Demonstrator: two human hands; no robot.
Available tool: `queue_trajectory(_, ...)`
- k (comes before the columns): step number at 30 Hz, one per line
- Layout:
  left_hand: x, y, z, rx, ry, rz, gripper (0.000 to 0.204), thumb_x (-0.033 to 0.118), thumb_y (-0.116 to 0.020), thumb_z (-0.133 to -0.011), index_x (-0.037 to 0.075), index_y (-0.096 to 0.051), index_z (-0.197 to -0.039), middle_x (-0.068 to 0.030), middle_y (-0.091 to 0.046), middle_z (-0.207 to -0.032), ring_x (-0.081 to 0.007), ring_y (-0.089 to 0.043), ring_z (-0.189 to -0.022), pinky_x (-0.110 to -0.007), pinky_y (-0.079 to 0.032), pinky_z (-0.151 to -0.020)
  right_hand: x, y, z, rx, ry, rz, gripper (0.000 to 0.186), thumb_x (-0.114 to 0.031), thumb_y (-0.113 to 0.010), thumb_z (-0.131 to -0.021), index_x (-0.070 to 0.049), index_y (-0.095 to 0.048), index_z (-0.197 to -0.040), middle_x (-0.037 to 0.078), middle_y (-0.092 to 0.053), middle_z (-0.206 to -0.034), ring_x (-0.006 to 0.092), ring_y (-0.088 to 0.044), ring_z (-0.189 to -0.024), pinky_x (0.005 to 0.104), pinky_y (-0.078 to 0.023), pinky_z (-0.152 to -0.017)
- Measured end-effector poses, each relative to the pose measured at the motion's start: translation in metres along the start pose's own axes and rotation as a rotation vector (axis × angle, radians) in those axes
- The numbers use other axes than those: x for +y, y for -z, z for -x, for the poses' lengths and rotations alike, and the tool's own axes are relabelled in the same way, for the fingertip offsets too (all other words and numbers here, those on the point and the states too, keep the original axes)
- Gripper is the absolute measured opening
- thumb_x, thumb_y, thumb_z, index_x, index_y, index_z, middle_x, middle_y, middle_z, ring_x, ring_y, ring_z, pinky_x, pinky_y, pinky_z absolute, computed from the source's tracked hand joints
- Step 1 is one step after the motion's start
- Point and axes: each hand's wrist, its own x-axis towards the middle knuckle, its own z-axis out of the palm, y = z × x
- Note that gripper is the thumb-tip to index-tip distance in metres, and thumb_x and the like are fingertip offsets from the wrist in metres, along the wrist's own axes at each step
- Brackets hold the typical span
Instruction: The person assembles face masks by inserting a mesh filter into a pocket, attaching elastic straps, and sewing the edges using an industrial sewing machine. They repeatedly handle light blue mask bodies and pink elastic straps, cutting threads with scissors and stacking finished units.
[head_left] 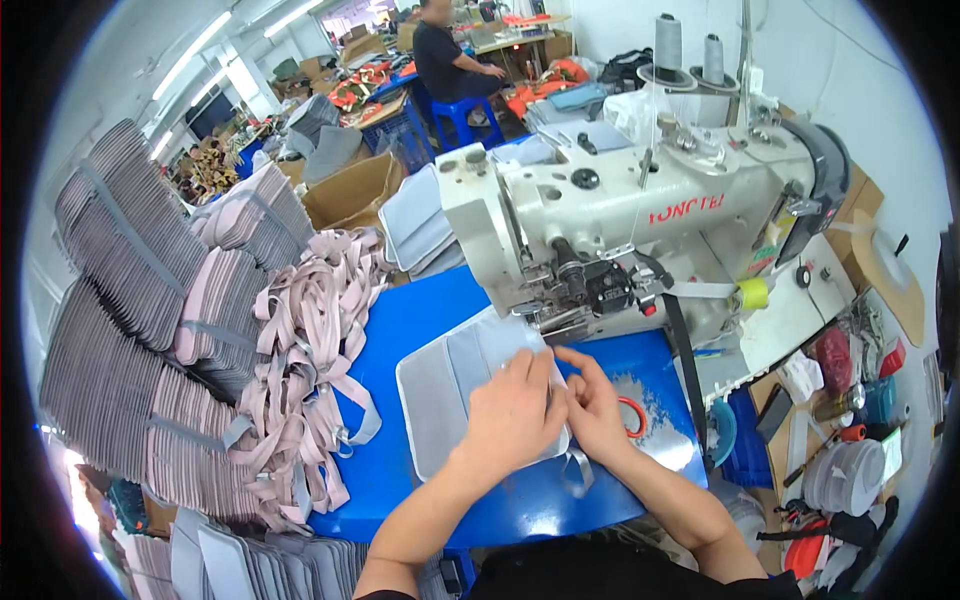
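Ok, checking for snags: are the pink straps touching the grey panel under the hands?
Apart: the head view shows blue tabletop between straps and panel.

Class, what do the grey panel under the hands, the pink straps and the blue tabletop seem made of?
Grey panel: probably fabric, matte, with a pale bound edge. Pink straps: likely matte webbing, looping softly. Blue tabletop: perhaps plastic or painted metal; glossy, showing bright reflections.

Behind the bare left hand and bare right hand, uncovered forearms meet the short sleeves of a plain black top.
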Motion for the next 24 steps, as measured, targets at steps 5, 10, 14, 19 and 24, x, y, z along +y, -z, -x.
queue_trajectory(5,0.003,0.015,0.056,-0.013,-0.167,0.093,0.066,0.029,-0.085,-0.081,0.001,-0.064,-0.137,-0.0115,-0.061,-0.096,-0.0326,-0.064,-0.087,-0.045,-0.051,-0.078,0.005,0.021,0.031,-0.17,0.05,0.088,0.012,-0.006,-0.064,-0.105,-0.006,-0.062,-0.117,-0.005,-0.055,-0.087,0.0015,-0.047,-0.074,0.0216,-0.038,-0.065)
queue_trajectory(10,-0.013,-0.002,0.081,-0.013,-0.22,0.139,0.072,0.024,-0.087,-0.077,0.003,-0.063,-0.141,-0.0085,-0.059,-0.094,-0.0291,-0.061,-0.085,-0.044,-0.05,-0.082,0.002,0.042,0.045,-0.298,0.184,0.326,0.027,-0.003,-0.072,-0.096,-0.003,-0.064,-0.122,0.004,-0.068,-0.102,0.0117,-0.063,-0.092,0.0308,-0.05,-0.08)
queue_trajectory(14,-0.019,-0.003,0.08,0.015,-0.31,0.084,0.07,0.02,-0.084,-0.079,0.003,-0.062,-0.143,-0.0074,-0.055,-0.088,-0.0259,-0.06,-0.079,-0.041,-0.052,-0.083,-0.016,0.043,0.032,-0.374,0.49,0.744,0.036,-0.001,-0.078,-0.086,-0.005,-0.068,-0.12,0.01,-0.07,-0.105,0.028,-0.067,-0.093,0.0382,-0.054,-0.082)
queue_trajectory(19,-0.022,0.003,0.077,-0.072,-0.389,0.017,0.067,0.013,-0.079,-0.08,0.004,-0.062,-0.144,-0.0061,-0.054,-0.088,-0.0234,-0.06,-0.078,-0.038,-0.052,-0.081,-0.016,0.049,0.018,-0.397,0.609,0.959,0.029,-0.012,-0.084,-0.079,-0.009,-0.07,-0.105,0.007,-0.066,-0.1,0.0293,-0.065,-0.09,0.0408,-0.055,-0.077)
queue_trajectory(24,-0.03,0.018,0.082,-0.028,-0.383,0.033,0.065,0.008,-0.076,-0.079,0.005,-0.064,-0.142,-0.0054,-0.055,-0.089,-0.0229,-0.059,-0.078,-0.036,-0.052,-0.076,-0.043,0.036,0.001,-0.53,0.583,1.191,0.024,-0.023,-0.083,-0.081,-0.012,-0.066,-0.094,0.006,-0.062,-0.097,0.0289,-0.066,-0.09,0.0413,-0.055,-0.074)
